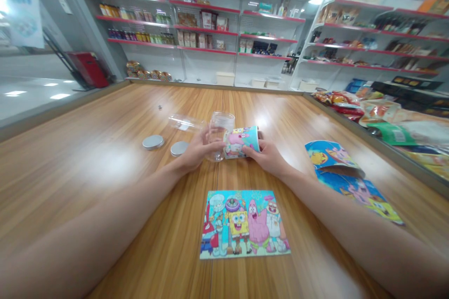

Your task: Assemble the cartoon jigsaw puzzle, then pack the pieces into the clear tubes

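Note:
My left hand (200, 148) is wrapped round a clear plastic jar (223, 121), which stands tilted or upright, I cannot tell which. In my right hand (268, 155) is a cartoon-printed sheet (242, 139) curled into a tube, its left end touching the jar. A second clear jar (178, 122) lies on its side beyond my left hand. Two round silver lids (153, 142) rest to the left, the nearer one partly behind my wrist. Flat in front of me lies a printed cartoon picture (245, 225).
More blue cartoon sheets (354, 187), one curled, lie by my right forearm on the wooden table (105, 187). Packaged goods (393, 117) line the table's right edge. Stocked shelves (206, 28) stand behind, and a red cart (89, 69) is at the far left.

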Demonstrator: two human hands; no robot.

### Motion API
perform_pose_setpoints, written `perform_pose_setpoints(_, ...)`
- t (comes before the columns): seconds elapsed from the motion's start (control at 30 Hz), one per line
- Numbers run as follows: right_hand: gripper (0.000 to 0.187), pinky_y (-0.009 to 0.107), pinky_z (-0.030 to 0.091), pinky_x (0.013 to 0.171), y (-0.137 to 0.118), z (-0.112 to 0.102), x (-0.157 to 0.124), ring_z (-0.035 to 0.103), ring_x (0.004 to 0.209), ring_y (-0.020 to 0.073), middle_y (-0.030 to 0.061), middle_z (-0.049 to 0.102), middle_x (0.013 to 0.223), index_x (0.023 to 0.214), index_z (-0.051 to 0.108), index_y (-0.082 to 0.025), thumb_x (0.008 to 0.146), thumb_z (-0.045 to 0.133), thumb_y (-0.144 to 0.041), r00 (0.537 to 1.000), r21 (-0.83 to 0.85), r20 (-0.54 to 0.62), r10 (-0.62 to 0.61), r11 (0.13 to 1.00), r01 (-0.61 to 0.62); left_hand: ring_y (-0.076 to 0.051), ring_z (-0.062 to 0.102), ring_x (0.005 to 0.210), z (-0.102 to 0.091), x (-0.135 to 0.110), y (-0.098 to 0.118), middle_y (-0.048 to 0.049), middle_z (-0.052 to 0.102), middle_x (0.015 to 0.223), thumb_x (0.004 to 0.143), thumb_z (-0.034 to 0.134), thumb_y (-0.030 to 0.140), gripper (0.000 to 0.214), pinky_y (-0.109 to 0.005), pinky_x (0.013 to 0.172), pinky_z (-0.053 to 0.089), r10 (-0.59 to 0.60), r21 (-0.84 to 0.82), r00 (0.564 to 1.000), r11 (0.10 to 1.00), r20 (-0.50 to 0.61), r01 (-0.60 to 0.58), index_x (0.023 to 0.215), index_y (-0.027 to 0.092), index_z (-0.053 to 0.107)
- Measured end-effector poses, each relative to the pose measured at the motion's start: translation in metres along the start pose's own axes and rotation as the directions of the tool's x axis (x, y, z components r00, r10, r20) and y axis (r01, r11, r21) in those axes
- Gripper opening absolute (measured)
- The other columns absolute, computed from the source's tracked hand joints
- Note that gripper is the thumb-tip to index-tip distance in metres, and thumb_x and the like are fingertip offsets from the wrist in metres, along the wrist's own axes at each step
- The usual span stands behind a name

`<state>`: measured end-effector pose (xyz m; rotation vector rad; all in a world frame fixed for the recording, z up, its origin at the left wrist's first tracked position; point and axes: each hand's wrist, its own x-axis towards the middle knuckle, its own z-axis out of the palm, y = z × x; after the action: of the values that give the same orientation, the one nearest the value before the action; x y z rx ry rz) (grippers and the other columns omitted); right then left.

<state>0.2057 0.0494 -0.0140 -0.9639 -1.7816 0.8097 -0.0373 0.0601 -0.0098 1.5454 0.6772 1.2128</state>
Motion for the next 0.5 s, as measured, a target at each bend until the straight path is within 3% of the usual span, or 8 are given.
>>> perform_pose_setpoints(0.1, 0.034, 0.052, 0.031, 0.119, -0.005, 0.003, -0.001, 0.038, 0.140, 0.0333, 0.0132, 0.047, 0.146, 0.110, 0.078, -0.021, 0.088, 0.068, -0.045, 0.978, -0.356, 0.005, -0.208, 0.914, 0.196, -0.025, 0.069, 0.098, -0.006, 0.002, 0.002, -0.0114, 0.065, 0.122, 0.073, 0.077, 0.034, 0.046, -0.038, 0.078, 0.058, -0.070, -0.195, 0.997, 0.978, 0.009, 0.071, 0.112, 0.019, 0.059)
perform_pose_setpoints(0.17, 0.033, 0.058, 0.026, 0.120, -0.010, 0.004, -0.003, 0.023, 0.149, 0.0373, 0.0090, 0.034, 0.157, 0.114, 0.076, -0.023, 0.090, 0.065, -0.043, 0.963, -0.540, -0.019, -0.269, 0.813, 0.216, -0.025, 0.070, 0.092, -0.007, 0.003, 0.003, -0.0113, 0.068, 0.114, 0.074, 0.075, 0.035, 0.045, -0.038, 0.076, 0.057, -0.098, -0.243, 0.994, 0.964, 0.049, 0.107, 0.112, 0.018, 0.060)
perform_pose_setpoints(0.3, 0.023, 0.062, 0.014, 0.122, -0.020, 0.002, -0.007, 0.001, 0.153, 0.0400, -0.0027, 0.024, 0.164, 0.101, 0.079, -0.027, 0.086, 0.068, -0.041, 0.925, -0.682, -0.036, -0.378, 0.686, 0.254, -0.021, 0.068, 0.078, -0.007, 0.002, 0.004, -0.0092, 0.070, 0.096, 0.074, 0.074, 0.033, 0.039, -0.036, 0.069, 0.055, -0.117, -0.250, 0.989, 0.959, 0.091, 0.136, 0.108, 0.016, 0.063)
perform_pose_setpoints(0.37, 0.020, 0.060, 0.018, 0.122, -0.022, 0.001, -0.008, 0.011, 0.153, 0.0396, -0.0006, 0.026, 0.163, 0.095, 0.079, -0.025, 0.086, 0.068, -0.039, 0.909, -0.646, 0.031, -0.415, 0.686, 0.335, -0.019, 0.066, 0.072, -0.006, 0.001, 0.004, -0.0077, 0.069, 0.091, 0.074, 0.074, 0.033, 0.038, -0.035, 0.065, 0.054, -0.122, -0.246, 0.987, 0.958, 0.106, 0.145, 0.106, 0.016, 0.064)
perform_pose_setpoints(0.43, 0.021, 0.056, 0.032, 0.116, -0.021, 0.002, -0.007, 0.037, 0.143, 0.0356, 0.0069, 0.041, 0.156, 0.098, 0.078, -0.023, 0.089, 0.064, -0.037, 0.910, -0.536, 0.086, -0.406, 0.751, 0.385, -0.019, 0.065, 0.071, -0.005, 0.000, 0.004, -0.0074, 0.069, 0.092, 0.073, 0.074, 0.035, 0.038, -0.034, 0.064, 0.053, -0.113, -0.240, 0.987, 0.961, 0.110, 0.137, 0.105, 0.017, 0.063)
perform_pose_setpoints(0.5, 0.024, 0.048, 0.046, 0.106, -0.017, 0.003, -0.006, 0.058, 0.123, 0.0293, 0.0111, 0.059, 0.135, 0.102, 0.077, -0.021, 0.092, 0.061, -0.037, 0.933, -0.399, 0.048, -0.356, 0.850, 0.345, -0.020, 0.066, 0.078, -0.005, 0.001, 0.002, -0.0081, 0.068, 0.099, 0.073, 0.075, 0.036, 0.041, -0.033, 0.067, 0.053, -0.084, -0.201, 0.994, 0.975, 0.071, 0.097, 0.107, 0.017, 0.062)
